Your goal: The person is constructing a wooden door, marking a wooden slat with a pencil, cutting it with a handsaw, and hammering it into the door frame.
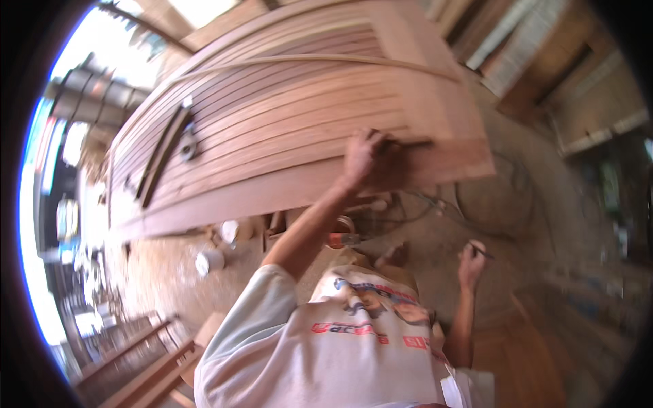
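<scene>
Left hand (360, 158) pressing fingers flat on slatted wooden panel (286, 129), near dark tool under fingertips; right hand (471, 264) clenched around thin pencil (481, 251); work looks midway, panel unfinished

A dusty earthen floor (435, 238), brownish and scattered with sawdust, fills the middle of the workshop. Cables (476, 211) lie in loose loops across it. A small white bucket (209, 261) stands on the floor near a white cup (230, 231) and some wood offcuts (275, 224). To the upper right, rough timber walls (585, 88) and stacked planks (517, 41) rise in shadow. Along the left rim the shed is open, and strong daylight (109, 47) pours in, washing out the view outside. At the lower left lie dark wooden frames (136, 360) with parallel rails. The right side is dim and blurred.
</scene>
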### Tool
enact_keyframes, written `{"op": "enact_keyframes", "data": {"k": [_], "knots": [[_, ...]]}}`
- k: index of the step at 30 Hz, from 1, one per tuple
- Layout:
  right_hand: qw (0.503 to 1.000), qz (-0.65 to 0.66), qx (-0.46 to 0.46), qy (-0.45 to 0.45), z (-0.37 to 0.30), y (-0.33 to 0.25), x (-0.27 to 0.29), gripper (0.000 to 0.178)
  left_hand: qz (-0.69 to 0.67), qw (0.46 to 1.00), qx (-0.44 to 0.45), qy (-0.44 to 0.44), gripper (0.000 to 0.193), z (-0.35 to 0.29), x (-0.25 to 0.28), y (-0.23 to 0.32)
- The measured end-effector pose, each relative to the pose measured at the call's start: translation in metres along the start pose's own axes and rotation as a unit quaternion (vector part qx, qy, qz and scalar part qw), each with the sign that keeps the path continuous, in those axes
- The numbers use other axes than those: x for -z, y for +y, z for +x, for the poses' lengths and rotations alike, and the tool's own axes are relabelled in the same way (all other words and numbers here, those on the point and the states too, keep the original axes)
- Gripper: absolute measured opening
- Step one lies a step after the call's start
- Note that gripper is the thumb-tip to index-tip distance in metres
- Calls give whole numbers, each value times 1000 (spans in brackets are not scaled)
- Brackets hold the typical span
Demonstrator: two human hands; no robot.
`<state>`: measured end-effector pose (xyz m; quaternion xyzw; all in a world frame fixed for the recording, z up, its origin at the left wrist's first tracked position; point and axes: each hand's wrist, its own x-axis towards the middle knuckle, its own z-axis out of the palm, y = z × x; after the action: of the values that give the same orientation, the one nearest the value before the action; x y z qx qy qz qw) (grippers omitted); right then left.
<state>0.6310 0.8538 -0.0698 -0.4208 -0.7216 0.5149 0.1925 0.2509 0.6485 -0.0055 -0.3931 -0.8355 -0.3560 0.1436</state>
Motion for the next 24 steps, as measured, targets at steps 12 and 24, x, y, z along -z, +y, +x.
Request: {"op": "enact_keyframes", "data": {"k": [12, 24], "knots": [[994, 3, 67, 83, 44, -1, 36, 26, -15, 999, 37, 7, 25, 2, -48, 11], [944, 85, 314, 58, 185, -97, 29, 31, -8, 998, 59, -3, 21, 3, -38, 17]]}}
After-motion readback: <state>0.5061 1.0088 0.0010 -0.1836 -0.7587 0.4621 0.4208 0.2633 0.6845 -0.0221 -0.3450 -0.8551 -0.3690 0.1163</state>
